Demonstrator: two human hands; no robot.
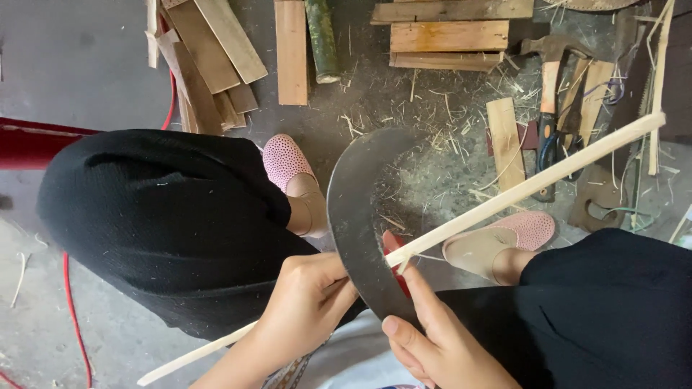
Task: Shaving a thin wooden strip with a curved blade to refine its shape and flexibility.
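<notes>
A long pale bamboo strip runs from the lower left to the upper right. My left hand grips it near the middle. A dark curved blade crosses the strip where a thin sliver curls off. My right hand holds the blade's lower end, thumb pressed along its back. Both hands sit between my knees in black trousers. The blade's handle is hidden under my right hand.
Pink slippers rest on a concrete floor littered with shavings. Wooden planks and boards lie at the top, with a green bamboo tube. A hammer, shears and saws lie at the right. A red cable runs at the left.
</notes>
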